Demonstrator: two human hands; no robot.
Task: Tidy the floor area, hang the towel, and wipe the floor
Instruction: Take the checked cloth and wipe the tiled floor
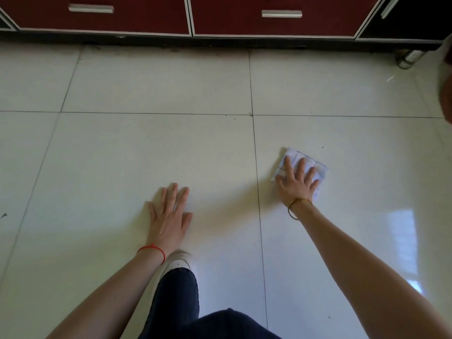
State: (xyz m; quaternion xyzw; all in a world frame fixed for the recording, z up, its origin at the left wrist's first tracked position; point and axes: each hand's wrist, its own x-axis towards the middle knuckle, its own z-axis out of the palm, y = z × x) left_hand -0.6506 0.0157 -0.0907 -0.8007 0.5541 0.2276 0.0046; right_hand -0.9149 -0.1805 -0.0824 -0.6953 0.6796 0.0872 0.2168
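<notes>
A small white cloth [297, 156] with thin dark grid lines lies folded on the glossy pale floor tiles [151, 148], right of a grout line. My right hand [297, 181] presses flat on it with fingers spread; a gold bangle is on that wrist. My left hand [170, 216] rests flat on the bare tile, fingers straight, holding nothing; a red string circles its wrist. No towel other than this cloth is in view.
Dark red cabinet doors [102, 15] with metal handles run along the top, above a dark kickboard. A metal cabinet leg [411, 58] stands at the upper right. My white shoe [177, 261] and dark trouser leg [178, 302] are below my left hand.
</notes>
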